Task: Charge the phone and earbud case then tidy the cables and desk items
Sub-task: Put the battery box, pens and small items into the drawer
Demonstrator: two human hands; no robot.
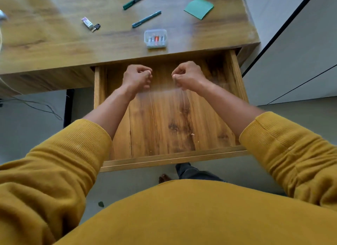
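Observation:
Both my hands hover over the open wooden drawer [171, 161], which is pulled out from under the desk [54, 49]. My left hand [136, 77] and my right hand [187, 77] each have curled fingers pinching the top edge of a thin clear plastic sheet [164, 96]. It hangs between them, blurred, and whether it is a bag or a flat film I cannot tell. The drawer floor below shows bare wood with a few crumbs. No phone or earbud case is in view.
On the desk lie two green pens [136, 0] [146, 19], a green sticky pad [199, 7], a clear box of small items [156, 38], and a small white stick beside a black key [89, 24]. Thin cables [36, 106] trail at the left. A white cabinet [300, 53] stands right.

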